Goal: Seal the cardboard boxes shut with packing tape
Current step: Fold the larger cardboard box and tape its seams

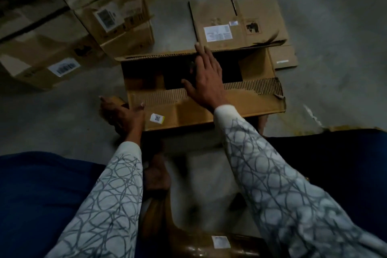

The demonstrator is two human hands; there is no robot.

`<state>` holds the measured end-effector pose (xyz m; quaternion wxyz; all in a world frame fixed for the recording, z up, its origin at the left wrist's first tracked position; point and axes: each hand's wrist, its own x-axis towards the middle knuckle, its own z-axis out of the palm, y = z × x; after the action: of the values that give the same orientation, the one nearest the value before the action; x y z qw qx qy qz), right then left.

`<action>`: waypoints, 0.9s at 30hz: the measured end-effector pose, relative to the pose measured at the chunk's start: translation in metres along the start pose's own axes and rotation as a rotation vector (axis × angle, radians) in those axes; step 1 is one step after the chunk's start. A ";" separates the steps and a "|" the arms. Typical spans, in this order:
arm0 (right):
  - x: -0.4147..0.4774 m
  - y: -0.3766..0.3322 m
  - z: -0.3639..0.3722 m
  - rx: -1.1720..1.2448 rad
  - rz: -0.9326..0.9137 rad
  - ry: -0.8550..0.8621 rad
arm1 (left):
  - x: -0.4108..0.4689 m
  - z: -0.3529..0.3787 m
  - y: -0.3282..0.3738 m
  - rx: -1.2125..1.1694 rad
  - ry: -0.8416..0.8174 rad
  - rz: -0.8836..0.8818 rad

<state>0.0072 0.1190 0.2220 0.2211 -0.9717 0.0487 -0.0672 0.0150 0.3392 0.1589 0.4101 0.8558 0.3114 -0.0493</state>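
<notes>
- Sealed carton, nearest, cut off by the lower edge: brown board under a glossy film, with a white label.
- Left hand: at the near-left corner of the open box, against a small side flap. Whether the fingers grip that flap or only rest on it I cannot tell.
- Open box: the task's thing, standing on the grey concrete floor straight ahead of the person. Unsealed, with a dark interior. The near flap has its facing stripped to ribbed corrugation and is torn at the right end. A small yellow-edged code sticker sits on it.
- Right hand: reaches over the opening with fingers straight and spread wide, holding nothing. The fingertips touch the far flap at its fluted edge.
- Packing tape: no roll can be made out.
- Hazards, as judged:
  - Tape may bond poorly to the stripped, ribbed board and lift.
  - The torn end may rip further if the flap is pulled hard.
  - Flaps that meet askew would leave a gap under the seam.
- Flattened carton: just behind the open box, matt, creased and scuffed, with a white label.
- Stacked cartons: far left, rectangular, with barcode labels.
</notes>
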 end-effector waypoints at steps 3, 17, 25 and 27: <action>0.029 -0.008 0.003 -0.076 0.008 -0.077 | 0.002 0.002 -0.006 0.061 -0.009 0.000; -0.026 -0.015 0.027 0.078 0.237 -0.240 | -0.066 -0.082 0.053 -0.335 0.149 0.259; -0.125 -0.042 -0.070 0.534 0.165 -0.084 | -0.131 -0.148 0.070 0.004 -0.044 0.578; -0.155 -0.062 -0.099 0.683 0.183 -0.101 | -0.156 -0.159 0.066 0.052 -0.091 0.700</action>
<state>-0.1568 0.1516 0.3205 0.5403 -0.8356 0.0991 -0.0113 -0.0996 0.3479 0.3615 0.3939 0.9177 -0.0207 0.0481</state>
